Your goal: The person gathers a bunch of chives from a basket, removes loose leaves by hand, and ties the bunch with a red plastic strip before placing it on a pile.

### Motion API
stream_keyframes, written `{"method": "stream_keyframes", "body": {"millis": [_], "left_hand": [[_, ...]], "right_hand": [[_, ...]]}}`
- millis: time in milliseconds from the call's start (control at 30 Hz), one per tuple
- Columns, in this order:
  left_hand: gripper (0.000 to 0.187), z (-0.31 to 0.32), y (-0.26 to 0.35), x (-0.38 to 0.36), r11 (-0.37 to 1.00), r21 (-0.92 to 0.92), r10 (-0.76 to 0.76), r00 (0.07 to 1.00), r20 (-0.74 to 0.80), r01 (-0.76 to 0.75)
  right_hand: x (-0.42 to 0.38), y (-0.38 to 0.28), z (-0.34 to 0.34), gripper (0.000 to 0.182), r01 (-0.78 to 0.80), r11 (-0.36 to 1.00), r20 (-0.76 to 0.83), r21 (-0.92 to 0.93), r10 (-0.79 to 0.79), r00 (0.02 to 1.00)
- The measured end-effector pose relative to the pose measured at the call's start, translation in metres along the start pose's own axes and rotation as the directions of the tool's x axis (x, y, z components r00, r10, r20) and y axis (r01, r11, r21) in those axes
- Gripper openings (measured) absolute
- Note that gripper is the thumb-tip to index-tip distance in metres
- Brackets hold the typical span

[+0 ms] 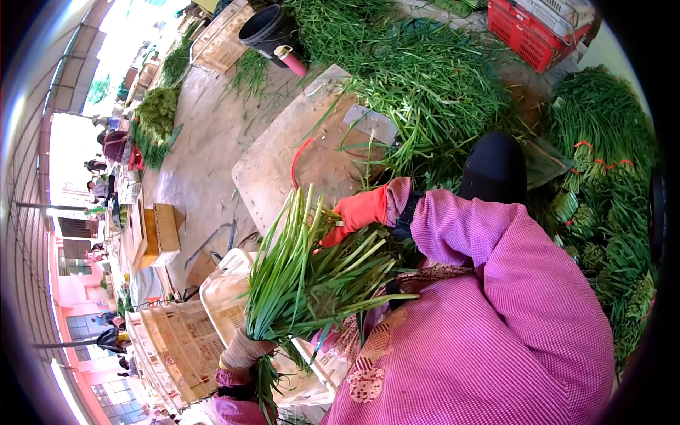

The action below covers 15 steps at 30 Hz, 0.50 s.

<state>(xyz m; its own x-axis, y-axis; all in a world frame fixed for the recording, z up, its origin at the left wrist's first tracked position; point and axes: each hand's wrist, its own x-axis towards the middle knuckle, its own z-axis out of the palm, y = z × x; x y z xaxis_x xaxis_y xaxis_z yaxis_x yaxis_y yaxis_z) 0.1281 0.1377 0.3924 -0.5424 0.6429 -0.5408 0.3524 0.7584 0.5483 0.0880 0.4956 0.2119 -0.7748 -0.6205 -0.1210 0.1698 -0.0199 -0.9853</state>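
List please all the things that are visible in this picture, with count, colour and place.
bunch of green stalks: one, green, centre, held in both hands
loose greens: a heap, green, top centre on the ground
tied bundles: many, green with red bands, right
crate: one, red, top right
bucket: one, black, top
baskets: several, pale, lower left
people: a few, far left
left hand: beige glove, grips the bunch low
right hand: orange glove, on the bunch's top
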Motion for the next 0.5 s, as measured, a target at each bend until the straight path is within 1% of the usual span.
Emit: {"method": "stream_keyframes", "body": {"millis": [33, 100, 133, 167, 233, 267, 300, 333, 367, 400, 467, 500], "left_hand": [[0.041, 0.0, 0.0, -0.001, 1.0, -0.014, -0.017, 1.0, 0.005, 0.018], [0.041, 0.0, -0.002, -0.002, 0.998, -0.039, -0.053, 0.998, 0.018, 0.054], [0.041, 0.0, -0.003, -0.003, 0.996, -0.047, -0.071, 0.997, 0.028, 0.072], [0.041, 0.0, -0.004, -0.003, 0.994, -0.057, -0.091, 0.995, 0.037, 0.093], [0.041, -0.001, -0.008, -0.006, 0.986, -0.081, -0.142, 0.988, 0.056, 0.146], [0.041, 0.0, -0.01, -0.008, 0.981, -0.088, -0.169, 0.983, 0.064, 0.175], [0.041, 0.0, -0.011, -0.01, 0.975, -0.096, -0.194, 0.978, 0.074, 0.201], [0.041, 0.001, -0.013, -0.012, 0.968, -0.107, -0.218, 0.973, 0.081, 0.226], [0.041, 0.001, -0.015, -0.014, 0.964, -0.111, -0.234, 0.969, 0.084, 0.242], [0.041, 0.002, -0.016, -0.015, 0.96, -0.118, -0.246, 0.965, 0.088, 0.256], [0.041, 0.002, -0.018, -0.016, 0.955, -0.111, -0.265, 0.959, 0.097, 0.275], [0.041, 0.002, -0.019, -0.017, 0.953, -0.111, -0.272, 0.957, 0.104, 0.283]], "right_hand": [[-0.005, -0.008, 0.002, 0.05, 0.001, 1.0, 0.001, 0.001, -0.001, 1.0], [-0.025, -0.032, 0.006, 0.04, -0.031, 0.979, -0.053, 0.201, 0.043, 0.998], [-0.022, -0.015, 0.006, 0.033, 0.215, 0.937, 0.028, 0.274, -0.231, 0.972], [-0.034, -0.029, 0.004, 0.033, 0.216, 0.937, 0.026, 0.274, -0.232, 0.972], [-0.064, -0.063, -0.009, 0.028, 0.129, 0.965, 0.09, 0.231, -0.153, 0.984], [-0.077, -0.071, -0.014, 0.029, 0.162, 0.971, 0.07, 0.176, -0.176, 0.982], [-0.08, -0.057, -0.026, 0.03, 0.114, 0.911, 0.025, 0.397, -0.134, 0.991], [-0.09, -0.054, -0.041, 0.029, 0.239, 0.879, -0.098, 0.412, -0.218, 0.971], [-0.097, -0.053, -0.058, 0.029, 0.361, 0.838, -0.219, 0.41, -0.294, 0.93], [-0.099, -0.05, -0.075, 0.029, 0.36, 0.839, -0.215, 0.408, -0.294, 0.931], [-0.1, -0.051, -0.094, 0.032, 0.312, 0.83, -0.373, 0.463, -0.136, 0.918], [-0.095, -0.047, -0.092, 0.032, 0.315, 0.831, -0.377, 0.459, -0.138, 0.916]]}}
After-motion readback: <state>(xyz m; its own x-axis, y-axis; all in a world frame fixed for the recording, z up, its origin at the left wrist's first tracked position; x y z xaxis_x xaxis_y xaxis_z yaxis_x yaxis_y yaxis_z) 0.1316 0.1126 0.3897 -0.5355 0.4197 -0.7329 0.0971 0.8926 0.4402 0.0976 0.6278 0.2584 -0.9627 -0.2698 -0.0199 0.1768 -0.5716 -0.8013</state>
